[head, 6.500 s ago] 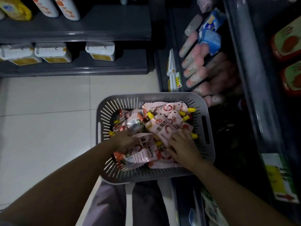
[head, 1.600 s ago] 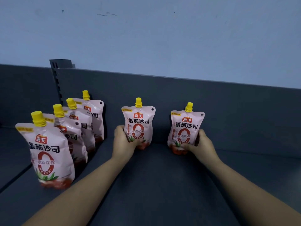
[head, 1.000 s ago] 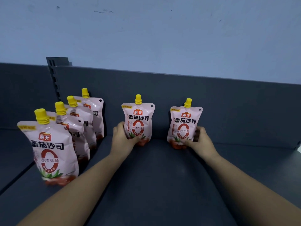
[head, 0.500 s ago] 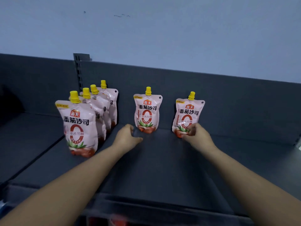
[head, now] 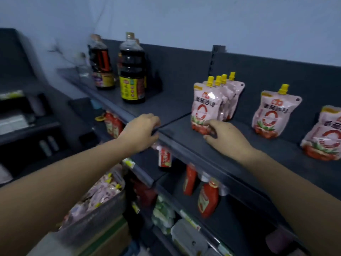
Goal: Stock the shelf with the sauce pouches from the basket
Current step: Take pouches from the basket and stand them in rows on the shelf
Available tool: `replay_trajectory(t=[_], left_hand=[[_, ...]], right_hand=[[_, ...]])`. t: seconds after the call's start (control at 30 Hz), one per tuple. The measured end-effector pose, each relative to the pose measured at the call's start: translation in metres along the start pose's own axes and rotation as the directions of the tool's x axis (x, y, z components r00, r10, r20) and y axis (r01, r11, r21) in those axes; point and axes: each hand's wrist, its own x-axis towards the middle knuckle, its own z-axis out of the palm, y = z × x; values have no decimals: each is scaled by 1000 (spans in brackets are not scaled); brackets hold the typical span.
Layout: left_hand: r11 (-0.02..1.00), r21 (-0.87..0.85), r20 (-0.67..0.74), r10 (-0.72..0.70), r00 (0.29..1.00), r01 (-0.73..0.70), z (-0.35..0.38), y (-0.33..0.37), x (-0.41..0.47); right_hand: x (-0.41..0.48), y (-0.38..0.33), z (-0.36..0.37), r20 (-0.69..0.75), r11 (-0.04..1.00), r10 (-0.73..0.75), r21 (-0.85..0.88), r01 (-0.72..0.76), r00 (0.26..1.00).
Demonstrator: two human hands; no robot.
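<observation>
The left hand (head: 141, 132) hung loosely curled over the front edge of the shelf (head: 273, 156), holding nothing, its forearm reaching up from the lower left. The right hand (head: 226, 138) lay palm down on the shelf, fingers relaxed, fingertips touching the foot of the front pouch (head: 206, 109) of an upright row. More pouches filled the basket (head: 103, 211) below.

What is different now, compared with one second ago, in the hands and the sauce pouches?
Both hands have let go of the two pouches they were setting down and drawn back: the left hand is at the front edge of the shelf, the right hand by the row of four pouches, both holding nothing. The two pouches stay upright; the row is as before.
</observation>
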Motion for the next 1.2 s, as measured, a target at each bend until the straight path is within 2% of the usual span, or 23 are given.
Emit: replay_trajectory(t=[0.13,0.23,0.4,0.57,0.73,0.87,0.97,1.07,1.2], left_hand=[[956,121,-21,-266,964,267,-23,-73,-56],[896,217,56,-407,912,387,-32,-112,-92],[810,386,177,-534,826,441,-37,-174,-138],[741,442,241,-641,729,506,-39,-246,-176],[689,449,282,-713,642,569,-34,-312,-208],[676,445,320,-733,600,588,-15,-351,-220],[687,446,389,-726,567,574,8,-367,-221],[702,427,439,-712,548,570,37,-382,-216],[692,379,479,-715,509,615,82,-393,-205]], right_hand=[[28,-69,27,-1,981,-193,6,193,981],[51,-116,56,68,951,-304,-28,306,950],[92,-193,113,235,893,-427,-41,447,873],[131,-268,177,322,836,-508,-39,548,799],[163,-322,241,424,802,-539,-5,597,728],[173,-345,289,513,813,-498,-5,583,699],[176,-349,322,559,797,-487,-31,603,672],[183,-346,347,639,782,-482,5,624,600],[195,-329,390,700,775,-468,32,631,539]])
